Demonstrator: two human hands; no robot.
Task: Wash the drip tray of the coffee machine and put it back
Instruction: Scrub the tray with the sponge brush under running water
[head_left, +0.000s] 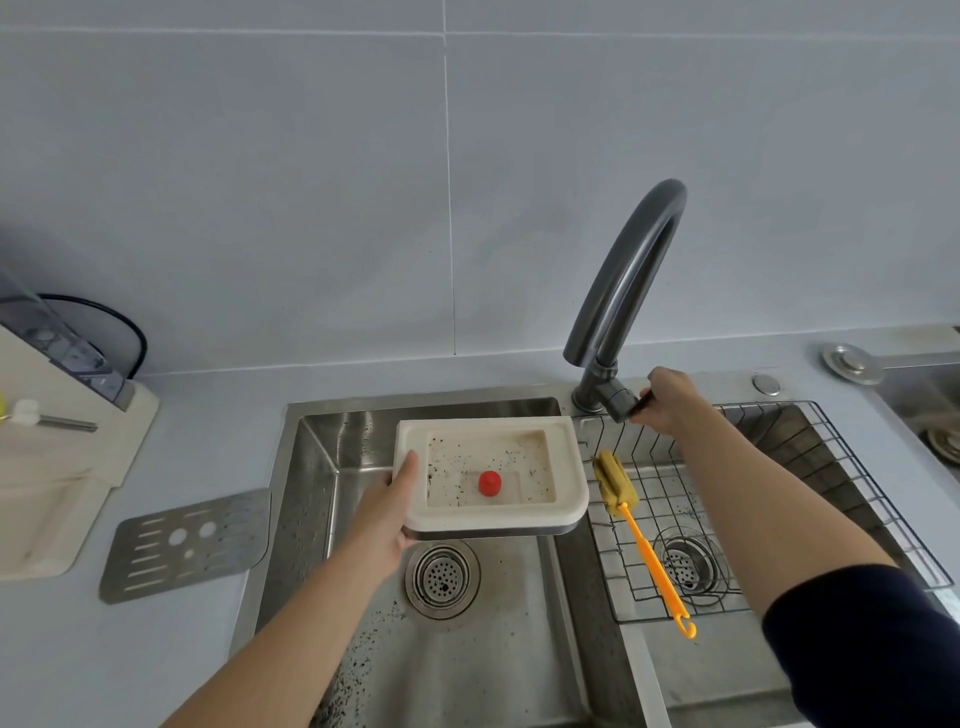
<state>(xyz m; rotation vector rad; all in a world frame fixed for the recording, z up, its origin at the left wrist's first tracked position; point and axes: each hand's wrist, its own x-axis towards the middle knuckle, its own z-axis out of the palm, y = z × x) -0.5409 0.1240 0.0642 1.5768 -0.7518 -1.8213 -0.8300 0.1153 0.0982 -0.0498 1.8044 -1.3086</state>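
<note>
Over a steel sink (322, 467), a person's left hand (384, 514) grips the left rim of the grounds-speckled drip tray (569, 478), seemingly light, stiff plastic and likely slick once wet, while the right hand (667, 400) curls its fingers round the tap lever (641, 402).

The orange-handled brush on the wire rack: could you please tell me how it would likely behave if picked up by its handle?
The brush looks light: thin plastic handle, spongy head. That slim handle would probably flex a little, with the head end sagging if it holds water. Lying across the wire rack, its hooked end might snag a wire.
</note>
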